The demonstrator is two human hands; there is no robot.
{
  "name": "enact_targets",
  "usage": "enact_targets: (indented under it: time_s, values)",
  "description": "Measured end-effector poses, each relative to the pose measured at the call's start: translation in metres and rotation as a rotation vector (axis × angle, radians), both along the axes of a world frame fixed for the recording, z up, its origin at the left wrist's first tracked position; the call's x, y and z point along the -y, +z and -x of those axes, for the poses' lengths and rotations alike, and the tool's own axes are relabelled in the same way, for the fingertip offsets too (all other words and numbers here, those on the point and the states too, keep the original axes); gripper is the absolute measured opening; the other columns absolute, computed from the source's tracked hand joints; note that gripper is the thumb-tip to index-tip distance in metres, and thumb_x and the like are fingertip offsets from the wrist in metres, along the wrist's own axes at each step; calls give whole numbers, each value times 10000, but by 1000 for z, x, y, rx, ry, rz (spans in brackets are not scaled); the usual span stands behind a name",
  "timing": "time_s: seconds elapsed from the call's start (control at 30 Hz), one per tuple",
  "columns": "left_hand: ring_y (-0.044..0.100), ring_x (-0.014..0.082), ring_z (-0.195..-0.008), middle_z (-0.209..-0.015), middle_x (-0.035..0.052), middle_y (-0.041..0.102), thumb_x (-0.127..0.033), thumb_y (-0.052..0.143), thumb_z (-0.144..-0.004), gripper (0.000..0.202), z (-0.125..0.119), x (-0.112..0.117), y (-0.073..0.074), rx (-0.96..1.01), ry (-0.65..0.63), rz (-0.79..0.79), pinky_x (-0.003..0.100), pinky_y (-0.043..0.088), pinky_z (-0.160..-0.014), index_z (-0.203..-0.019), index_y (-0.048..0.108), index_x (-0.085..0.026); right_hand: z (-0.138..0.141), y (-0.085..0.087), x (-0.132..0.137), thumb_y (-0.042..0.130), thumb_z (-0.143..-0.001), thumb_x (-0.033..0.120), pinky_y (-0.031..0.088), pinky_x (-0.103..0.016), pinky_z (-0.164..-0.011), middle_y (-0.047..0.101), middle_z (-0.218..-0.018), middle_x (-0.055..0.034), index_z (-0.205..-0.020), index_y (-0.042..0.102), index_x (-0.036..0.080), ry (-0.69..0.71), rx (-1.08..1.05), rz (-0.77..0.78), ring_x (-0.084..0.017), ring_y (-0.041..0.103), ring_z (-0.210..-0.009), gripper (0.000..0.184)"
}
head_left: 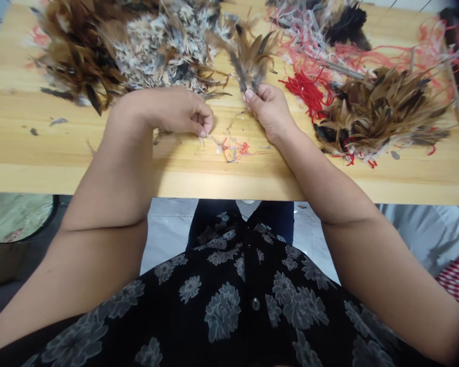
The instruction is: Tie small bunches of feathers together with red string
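Upright in my right hand (pixel 271 109) is a small bunch of brown feathers (pixel 250 56) with dark tips, its base pinched between thumb and fingers. My left hand (pixel 187 113) is closed in a pinch low over the table, beside a thin pale wisp too small to name. Between and below both hands lie scraps of red and pale thread (pixel 235 149) and bits of fluff. Just right of my right hand rests a bundle of red yarn pieces (pixel 306 94).
A large heap of brown feathers (pixel 80 51) and a pale quill-end mass (pixel 164 43) lie at the back left. Tied feather bundles (pixel 386 109) with red ends lie on the right. Tangled pink and white strings (pixel 302 30) spread behind. A round stool (pixel 17 216) stands below left.
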State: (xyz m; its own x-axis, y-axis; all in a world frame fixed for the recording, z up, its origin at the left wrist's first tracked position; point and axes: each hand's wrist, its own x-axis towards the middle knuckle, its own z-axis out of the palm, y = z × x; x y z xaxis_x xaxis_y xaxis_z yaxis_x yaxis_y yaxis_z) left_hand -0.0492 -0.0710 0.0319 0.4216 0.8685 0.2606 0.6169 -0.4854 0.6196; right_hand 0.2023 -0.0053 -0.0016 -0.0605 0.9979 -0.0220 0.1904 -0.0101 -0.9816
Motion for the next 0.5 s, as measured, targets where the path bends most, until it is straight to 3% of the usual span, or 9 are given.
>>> enact_targets:
  time_s: [0.1, 0.17, 0.3, 0.5]
  values:
    - [786, 347, -1297, -1091, 69, 868, -748, 885, -1171, 526, -16, -4, 17, 24, 42, 62, 512, 622, -1269, -1381, 916, -266, 3, 6, 3, 736, -1281, 199, 433, -342, -845, 468, -746, 39, -768, 638, 240, -3, -25, 10, -171, 377, -741, 523]
    - [779, 357, -1309, -1086, 70, 875, -679, 925, -1146, 447, -18, -19, 27, 26, 57, 113, 520, 617, -1277, -1332, 917, -273, 5, 7, 5, 733, -1284, 178, 407, -328, -831, 453, -734, 48, -760, 636, 232, -1, -40, 10, -162, 366, -736, 536]
    - [767, 321, -1044, -935, 41, 827, -338, 966, -1031, 122, -16, -42, 40, -4, 64, 244, 504, 630, -1175, -1007, 858, -286, 7, 6, 3, 746, -1283, 159, 361, -317, -821, 473, -736, 53, -774, 667, 208, 10, -17, 3, -151, 389, -762, 517]
    - [672, 220, -915, -933, 12, 775, 56, 793, -973, 321, -40, -34, 44, -38, 130, 162, 363, 511, -988, -865, 753, -244, 8, 4, 3, 766, -1277, 185, 404, -324, -857, 430, -726, 69, -774, 623, 222, 75, 96, -46, -144, 415, -782, 524]
